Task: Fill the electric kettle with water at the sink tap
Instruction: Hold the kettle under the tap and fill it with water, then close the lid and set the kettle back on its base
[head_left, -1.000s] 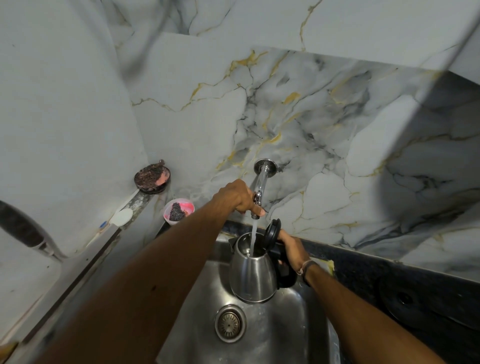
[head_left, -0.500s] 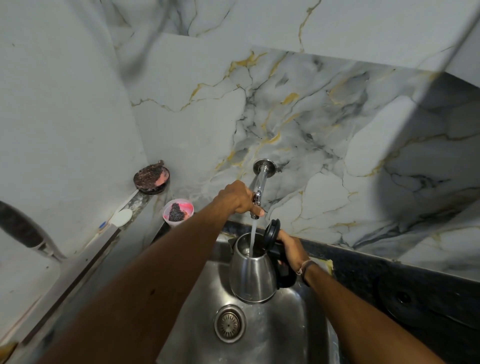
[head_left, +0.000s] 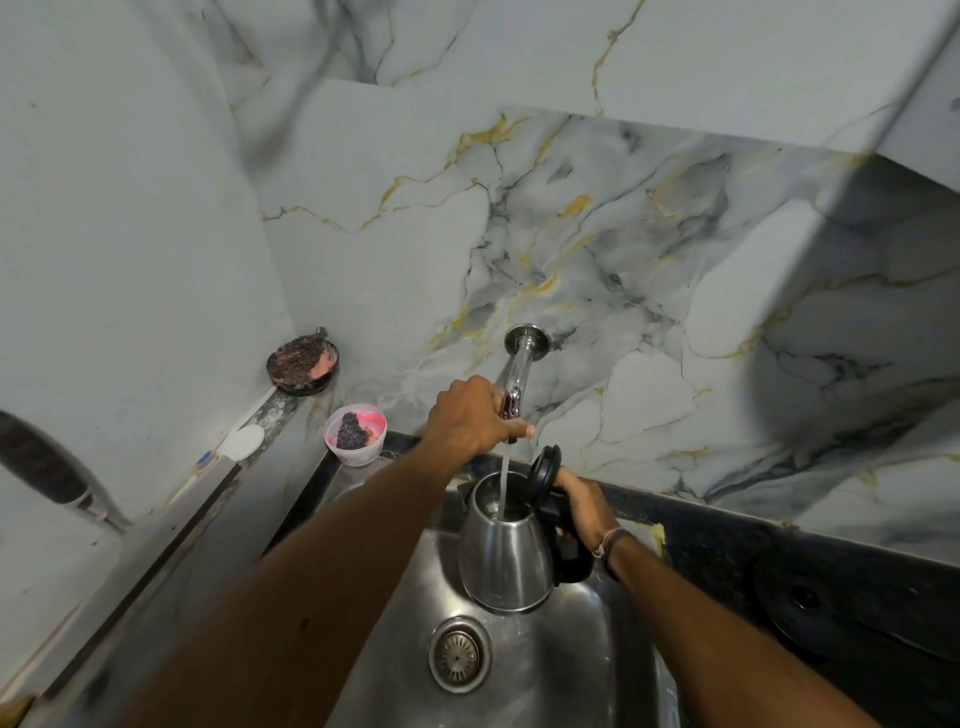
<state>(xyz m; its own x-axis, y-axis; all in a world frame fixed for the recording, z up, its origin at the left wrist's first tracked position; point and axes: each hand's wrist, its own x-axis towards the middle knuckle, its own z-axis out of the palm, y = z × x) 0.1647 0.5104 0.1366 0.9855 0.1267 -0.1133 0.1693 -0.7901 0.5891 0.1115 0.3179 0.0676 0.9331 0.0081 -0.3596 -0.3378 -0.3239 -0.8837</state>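
Kettle (head_left: 506, 556) under tap (head_left: 517, 374), right hand (head_left: 584, 506) clamped on handle; left hand (head_left: 470, 418) gripping tap

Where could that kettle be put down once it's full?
The black counter right of the sink, between the right hand and the round black base, looks bare. The sink floor around the drain is free too. The left back corner is crowded by the pink cup and dark dish.
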